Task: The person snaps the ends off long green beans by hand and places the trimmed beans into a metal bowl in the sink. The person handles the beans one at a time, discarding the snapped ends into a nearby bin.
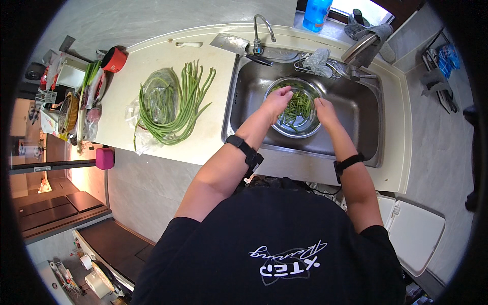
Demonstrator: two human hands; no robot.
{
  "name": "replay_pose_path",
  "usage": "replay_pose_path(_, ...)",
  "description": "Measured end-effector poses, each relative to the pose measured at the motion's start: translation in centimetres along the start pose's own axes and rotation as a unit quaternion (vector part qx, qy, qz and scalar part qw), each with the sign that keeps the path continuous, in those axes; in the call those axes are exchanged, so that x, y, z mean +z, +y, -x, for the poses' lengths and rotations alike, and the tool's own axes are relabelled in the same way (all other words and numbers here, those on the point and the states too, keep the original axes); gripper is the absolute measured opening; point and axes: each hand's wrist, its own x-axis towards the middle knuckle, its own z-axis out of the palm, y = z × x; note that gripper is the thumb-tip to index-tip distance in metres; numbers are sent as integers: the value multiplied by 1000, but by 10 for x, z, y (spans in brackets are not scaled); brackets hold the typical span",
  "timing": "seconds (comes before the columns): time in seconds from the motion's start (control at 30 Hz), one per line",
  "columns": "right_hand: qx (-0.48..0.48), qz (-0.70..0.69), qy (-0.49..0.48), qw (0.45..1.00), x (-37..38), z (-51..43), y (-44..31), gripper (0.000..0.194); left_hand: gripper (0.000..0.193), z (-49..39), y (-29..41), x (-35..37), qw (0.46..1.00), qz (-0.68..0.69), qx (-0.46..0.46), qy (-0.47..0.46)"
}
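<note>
A round stainless steel bowl (293,134) stands in the sink basin (352,110) and holds many short cut pieces of green bean (299,106). Over the bowl's left side is my left hand (279,101), fingers towards the beans; whether it grips a piece is unclear. My right hand (325,110) is at the bowl's right rim, its fingertips bent together near the edge; what lies between them cannot be made out. On the counter left of the sink, long uncut yardlong beans (192,87) lie curved around a clear plastic bag (162,89) with more greens inside.
A cleaver (232,42) rests by the small faucet (259,34), its handle over the sink's rear left corner. A wire rack (305,68) with a grey cloth (318,63) sits at the back rim, beside a larger faucet (358,49). A red container (114,59) stands at the counter's far left.
</note>
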Motion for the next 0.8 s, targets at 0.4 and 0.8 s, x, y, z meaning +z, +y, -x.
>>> replay_pose_path(0.4,175,-158,-103,966,-16,49,24,31,27,84,-16,-93,993,16,-33,108)
replay_pose_path(0.8,71,-41,-251,965,38,70,-27,24,15,160,-46,-214,837,-335,59,429)
